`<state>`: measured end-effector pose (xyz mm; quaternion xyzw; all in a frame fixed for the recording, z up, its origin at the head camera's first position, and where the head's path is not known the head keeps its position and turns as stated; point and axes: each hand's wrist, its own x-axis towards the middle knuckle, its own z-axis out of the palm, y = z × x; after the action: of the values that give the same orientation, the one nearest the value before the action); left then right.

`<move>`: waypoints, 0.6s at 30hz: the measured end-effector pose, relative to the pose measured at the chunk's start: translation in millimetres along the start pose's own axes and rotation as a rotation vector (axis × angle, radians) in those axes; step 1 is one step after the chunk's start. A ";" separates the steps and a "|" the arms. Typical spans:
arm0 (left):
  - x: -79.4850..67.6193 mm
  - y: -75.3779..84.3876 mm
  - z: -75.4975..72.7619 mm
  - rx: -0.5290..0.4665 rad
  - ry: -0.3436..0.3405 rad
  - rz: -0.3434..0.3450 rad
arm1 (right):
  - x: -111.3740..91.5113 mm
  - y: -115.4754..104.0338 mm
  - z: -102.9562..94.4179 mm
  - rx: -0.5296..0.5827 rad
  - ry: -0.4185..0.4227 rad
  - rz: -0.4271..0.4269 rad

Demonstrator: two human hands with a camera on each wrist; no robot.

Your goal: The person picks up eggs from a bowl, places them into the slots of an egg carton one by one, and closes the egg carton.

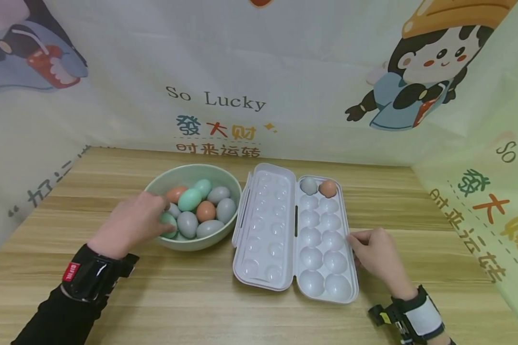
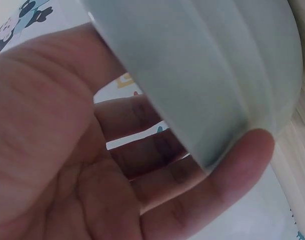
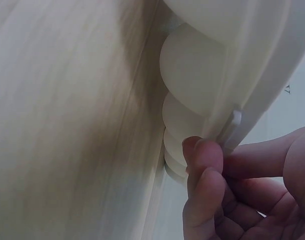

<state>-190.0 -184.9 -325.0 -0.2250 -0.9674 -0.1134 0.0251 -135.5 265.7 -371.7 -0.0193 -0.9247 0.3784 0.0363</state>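
My left hand (image 1: 134, 220) reaches over the near-left rim of a pale green bowl (image 1: 190, 245). Its thumb and several fingers pass behind the rim in the left wrist view, while the little finger stays outside against the wall. Right at the fingertips lies a green egg (image 1: 169, 226), partly covered by the hand; I cannot tell whether they grip it. Other grey-blue, green and brown eggs fill the bowl. With thumb and fingers, my right hand (image 1: 380, 254) pinches the right edge of an open white plastic egg carton (image 1: 294, 278), near a small tab.
Two eggs, one grey-blue (image 1: 308, 185) and one brown (image 1: 328, 188), sit in the carton's far row. Its opened lid (image 1: 265, 230) lies to the left, close beside the bowl. A printed cloth backdrop (image 1: 311, 129) rises behind the wooden table (image 1: 190, 302).
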 end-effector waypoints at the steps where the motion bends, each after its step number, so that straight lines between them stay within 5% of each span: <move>1: 0.0 0.4 0.6 -0.001 0.001 -0.002 | -0.1 0.6 0.2 0.001 0.000 -0.001; 18: 0.4 3.5 2.0 -0.009 0.002 -0.022 | -0.1 -0.3 0.1 -0.001 -0.003 -0.003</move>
<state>-188.9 -181.2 -326.2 -0.2144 -0.9693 -0.1183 0.0239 -135.4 265.4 -371.6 -0.0174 -0.9251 0.3778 0.0356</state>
